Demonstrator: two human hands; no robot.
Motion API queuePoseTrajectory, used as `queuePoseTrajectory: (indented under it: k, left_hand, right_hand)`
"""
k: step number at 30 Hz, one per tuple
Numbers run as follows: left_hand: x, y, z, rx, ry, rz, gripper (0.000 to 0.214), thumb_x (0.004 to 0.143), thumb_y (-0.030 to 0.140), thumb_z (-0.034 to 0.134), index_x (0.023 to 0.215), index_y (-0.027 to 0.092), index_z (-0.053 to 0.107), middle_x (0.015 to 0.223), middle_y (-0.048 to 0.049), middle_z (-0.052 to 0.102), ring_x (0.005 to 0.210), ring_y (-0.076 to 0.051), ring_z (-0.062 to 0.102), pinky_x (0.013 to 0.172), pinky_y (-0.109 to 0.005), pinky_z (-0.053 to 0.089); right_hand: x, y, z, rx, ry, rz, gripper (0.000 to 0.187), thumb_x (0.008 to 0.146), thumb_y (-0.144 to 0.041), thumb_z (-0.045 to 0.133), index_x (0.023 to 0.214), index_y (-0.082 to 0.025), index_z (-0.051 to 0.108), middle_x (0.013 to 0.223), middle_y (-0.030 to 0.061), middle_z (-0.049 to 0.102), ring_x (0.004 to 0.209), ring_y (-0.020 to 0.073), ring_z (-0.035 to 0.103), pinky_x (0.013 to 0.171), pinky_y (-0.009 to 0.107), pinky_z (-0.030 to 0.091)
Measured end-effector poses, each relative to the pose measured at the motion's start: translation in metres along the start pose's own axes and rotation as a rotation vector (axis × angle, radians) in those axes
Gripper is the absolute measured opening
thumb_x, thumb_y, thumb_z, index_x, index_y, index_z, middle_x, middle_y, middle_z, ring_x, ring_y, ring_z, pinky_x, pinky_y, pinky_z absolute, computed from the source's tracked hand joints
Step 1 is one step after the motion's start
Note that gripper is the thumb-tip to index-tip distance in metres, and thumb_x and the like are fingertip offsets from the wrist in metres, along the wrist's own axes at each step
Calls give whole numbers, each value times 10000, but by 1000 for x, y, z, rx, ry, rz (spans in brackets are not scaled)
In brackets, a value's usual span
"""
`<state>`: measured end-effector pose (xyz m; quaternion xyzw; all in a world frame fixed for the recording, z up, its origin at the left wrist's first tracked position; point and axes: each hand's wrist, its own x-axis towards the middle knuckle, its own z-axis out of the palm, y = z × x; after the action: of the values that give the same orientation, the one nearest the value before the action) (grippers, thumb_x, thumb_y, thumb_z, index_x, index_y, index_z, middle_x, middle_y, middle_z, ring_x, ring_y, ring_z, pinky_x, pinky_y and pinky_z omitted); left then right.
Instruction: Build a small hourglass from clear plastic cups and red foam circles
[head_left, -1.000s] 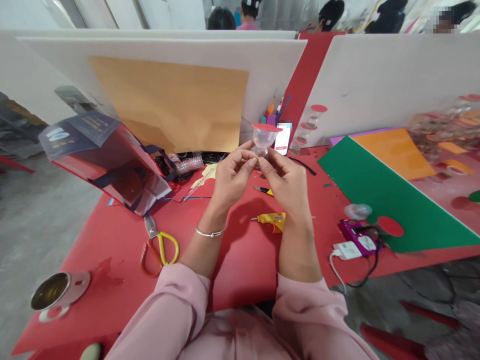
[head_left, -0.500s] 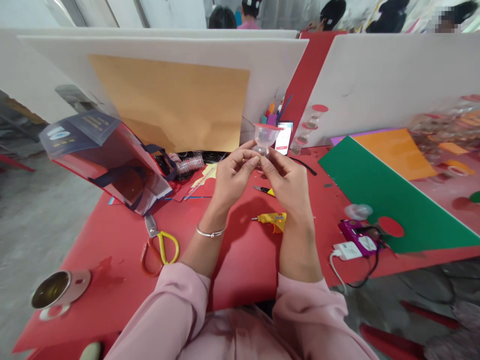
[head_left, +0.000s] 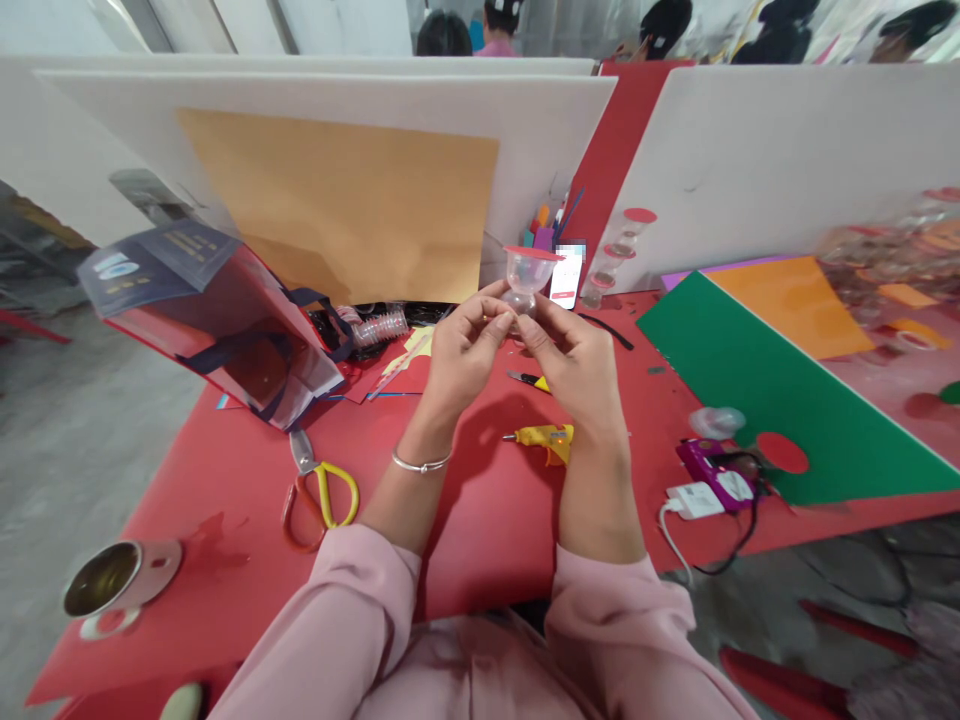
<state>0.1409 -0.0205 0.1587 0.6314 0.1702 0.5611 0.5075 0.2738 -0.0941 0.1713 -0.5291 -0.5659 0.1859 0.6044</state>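
Above the table, both hands hold a clear plastic hourglass-shaped piece [head_left: 529,272] with a red disc across its top. It looks like two small cups joined at a narrow waist. My left hand [head_left: 472,345] pinches the lower cup from the left, thumb and fingertips closed on it. From the right, my right hand [head_left: 570,355] grips the same lower part, its thumb close to the left thumb. Fingers cover much of the lower cup. Beneath the hands lie a yellow glue gun [head_left: 541,440], partly behind my right forearm, and a utility knife [head_left: 531,380].
Scissors [head_left: 319,490], a mug of liquid [head_left: 124,585] and a gift bag [head_left: 217,320] are on the left. Rightward are a purple power adapter [head_left: 716,478], a green sheet [head_left: 787,410] and stacked clear cups [head_left: 619,255]. A phone [head_left: 566,278] leans behind. White partitions [head_left: 540,130] border the back.
The hourglass-shaped piece has shifted very slightly left and tilted a little between my fingers. Both hands keep nearly the same place and grip.
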Motion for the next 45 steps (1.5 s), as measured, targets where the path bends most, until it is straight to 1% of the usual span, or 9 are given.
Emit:
queuePoseTrajectory:
  k: [6,10,15,19,24,29,35,40,45]
  left_hand:
    - [0,1,0,-9,-17,-23,233,928,428,765,895,199,736,1357,-126,726,1139,-232,744,919,-339,629]
    - [0,-2,-1,-16,-14,-18,205,939,409,758,908,206,753,1254,-112,766,1077,-214,761,944,-345,627]
    - [0,-4,-1,-27,-4,-28,219,934,430,762,911,212,758,1167,-97,784,1099,-225,757,953,-351,628]
    - [0,-3,-1,-39,-14,-32,229,934,442,761,914,214,757,1230,-102,773,1086,-222,756,929,-344,626]
    - [0,-1,-1,-45,-14,-22,254,929,472,765,964,222,739,1354,-109,728,1203,-242,717,932,-334,610]
    - [2,-2,-2,-53,-15,-2,308,919,486,773,1077,241,676,1301,-80,738,1116,-204,736,936,-318,594]
    - [2,1,-8,-79,-87,-11,329,927,432,763,1187,272,642,1319,-71,729,1221,-233,709,960,-334,584]
    - [2,4,-7,-91,-108,5,364,909,455,785,1199,277,654,1351,-83,716,1266,-236,685,974,-337,591]
    - [3,3,-6,-55,-57,14,386,883,482,815,1177,272,680,1310,-85,728,1198,-226,705,954,-327,597]
  right_hand:
    - [0,-2,-1,7,-6,1,406,978,-521,698,1326,-318,752,1179,15,813,1058,236,791,942,423,677]
    - [1,-2,0,20,-2,-7,382,986,-504,693,1309,-313,762,1166,17,814,1044,230,793,938,416,677]
    - [1,0,1,21,-2,1,414,985,-529,683,1334,-314,749,1182,17,810,1058,237,788,932,427,681]
    - [1,2,0,5,-2,-6,405,997,-503,674,1351,-316,740,1176,14,808,1063,229,787,936,416,677]
    - [1,3,1,13,5,1,419,997,-518,668,1354,-309,739,1149,14,811,1027,231,790,889,415,690]
    - [0,3,1,13,28,-11,455,972,-539,692,1363,-308,733,1202,16,804,1064,246,781,906,422,689]
    - [-1,-4,0,-7,16,-45,422,982,-492,694,1360,-307,730,1201,22,801,1087,248,768,948,419,666]
    - [-1,-5,1,-17,27,-66,418,981,-519,694,1350,-326,729,1203,38,790,1088,252,756,958,432,650]
    - [-2,-4,1,-9,104,-62,445,967,-567,699,1349,-340,718,1255,52,768,1159,277,731,975,455,647]
